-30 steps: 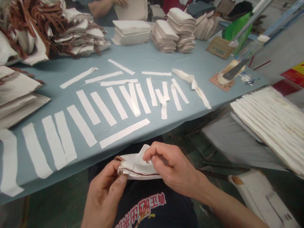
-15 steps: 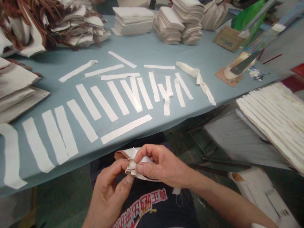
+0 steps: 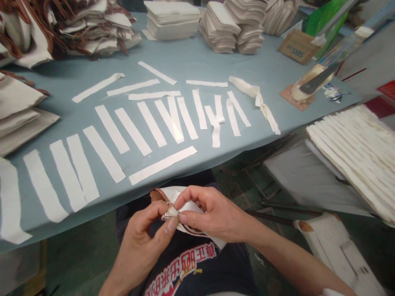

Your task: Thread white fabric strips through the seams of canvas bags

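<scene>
Over my lap, just below the table's front edge, both hands pinch one small white piece with a brown edge [image 3: 174, 196]. My left hand [image 3: 145, 242] grips its crumpled corner between thumb and forefinger. My right hand [image 3: 212, 213] folds over the piece from the right, fingers closed on it. Several white strips [image 3: 132, 131] lie in rows on the blue-grey table [image 3: 262, 82] just beyond my hands, the nearest one [image 3: 163, 165] lying crosswise.
Stacks of cream cut pieces [image 3: 234, 26] and a flat white stack [image 3: 171, 18] stand at the back. Brown-edged pieces [image 3: 92, 28] pile up at the back left, flat sheets [image 3: 18, 115] at the left. A glue pad with a blade [image 3: 304, 86] sits right; white bundles [image 3: 354, 152] lie beside the table.
My hands have drawn together and bunched the white piece up, which lay more spread out a second ago. The view has dipped slightly, so the table sits higher in the picture.
</scene>
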`<state>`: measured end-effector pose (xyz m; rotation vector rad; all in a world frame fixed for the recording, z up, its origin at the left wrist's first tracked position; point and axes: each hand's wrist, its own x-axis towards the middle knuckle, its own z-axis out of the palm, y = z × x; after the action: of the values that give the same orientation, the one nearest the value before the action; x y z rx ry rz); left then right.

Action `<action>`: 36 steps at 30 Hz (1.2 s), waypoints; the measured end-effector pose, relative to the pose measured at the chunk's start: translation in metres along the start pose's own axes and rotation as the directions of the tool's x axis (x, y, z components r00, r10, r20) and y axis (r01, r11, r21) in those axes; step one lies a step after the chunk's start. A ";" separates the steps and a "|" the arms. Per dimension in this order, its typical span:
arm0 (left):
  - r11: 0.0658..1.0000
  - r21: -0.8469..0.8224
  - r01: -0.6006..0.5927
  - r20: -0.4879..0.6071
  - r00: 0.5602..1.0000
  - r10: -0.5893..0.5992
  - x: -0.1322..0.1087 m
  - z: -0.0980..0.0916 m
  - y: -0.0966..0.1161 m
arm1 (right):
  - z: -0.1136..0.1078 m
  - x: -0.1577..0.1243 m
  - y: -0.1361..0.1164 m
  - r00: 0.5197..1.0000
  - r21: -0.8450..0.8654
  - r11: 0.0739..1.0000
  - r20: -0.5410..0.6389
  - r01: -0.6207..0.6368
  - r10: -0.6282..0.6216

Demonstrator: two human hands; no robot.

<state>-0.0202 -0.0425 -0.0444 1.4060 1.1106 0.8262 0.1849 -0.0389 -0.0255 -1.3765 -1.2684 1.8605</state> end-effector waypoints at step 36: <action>0.956 0.231 -0.181 0.215 0.968 0.131 0.030 0.019 0.028 | -0.031 -0.033 -0.025 0.879 -0.773 0.555 0.005 0.306 -0.477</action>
<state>0.0114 -0.0193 -0.0223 1.7650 0.9822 0.6558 0.2217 -0.0423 0.0102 -1.4242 -2.1663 0.8267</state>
